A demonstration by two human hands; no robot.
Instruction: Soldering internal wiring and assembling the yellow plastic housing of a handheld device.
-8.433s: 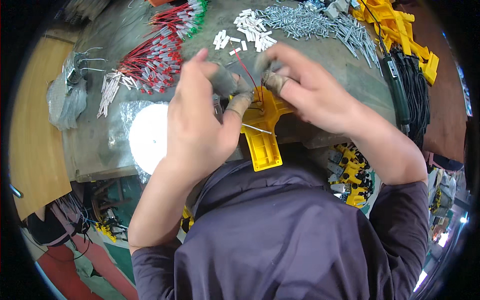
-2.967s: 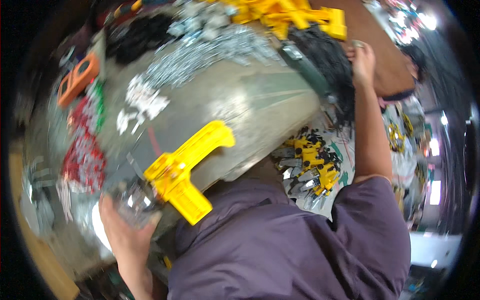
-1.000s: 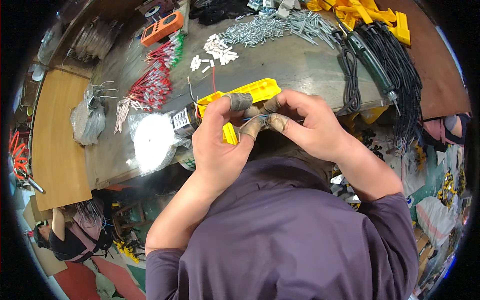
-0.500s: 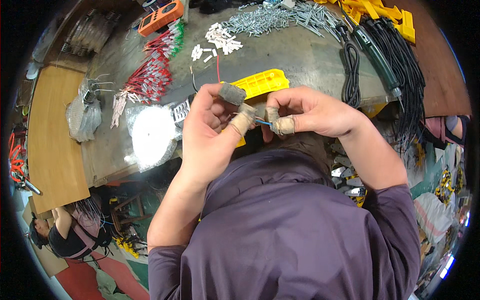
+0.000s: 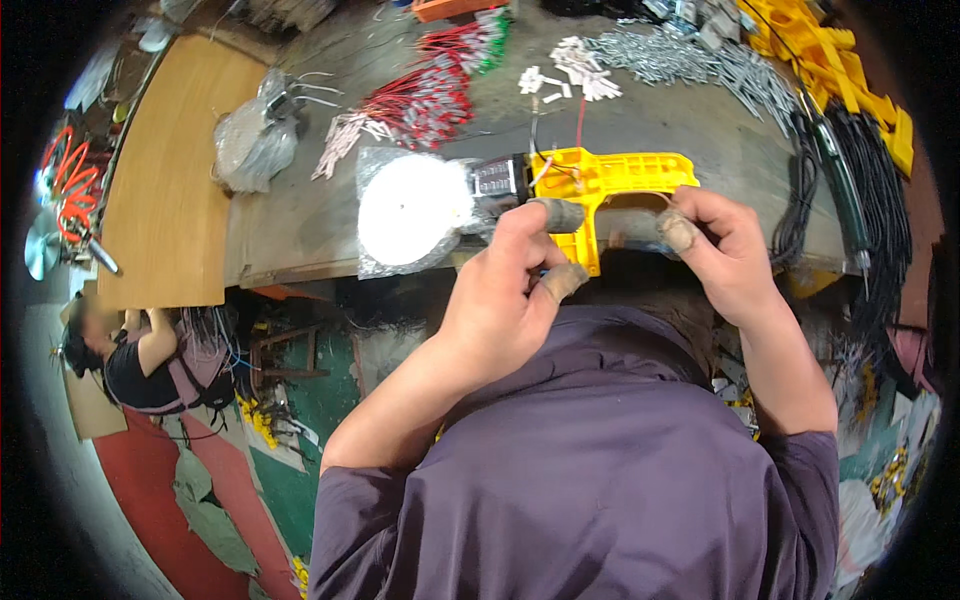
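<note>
A yellow plastic handle housing [image 5: 640, 174] lies open side up at the table's front edge, joined on its left to a black lamp part [image 5: 497, 181] and a bright white round disc [image 5: 408, 207] in clear wrap. My left hand [image 5: 510, 290], thumb and index finger wearing grey covers, is closed at the housing's lower arm. My right hand [image 5: 728, 250] has its covered thumb and index finger curled together by the housing's right end; anything small between them cannot be made out. A red wire [image 5: 580, 125] and a dark wire stick up from the housing.
Behind lie red wired parts [image 5: 430, 100], white sleeves [image 5: 582, 70] and many screws [image 5: 680, 60]. A green-handled tool [image 5: 840, 180], black cables [image 5: 885, 220] and yellow parts [image 5: 815, 45] are at right. A wrapped part [image 5: 255, 145] lies left; another person [image 5: 150, 365] sits beyond.
My hands have moved apart from their meeting point over the housing. The blue wire by my right fingers no longer shows. The view has shifted, bringing the housing into fuller sight.
</note>
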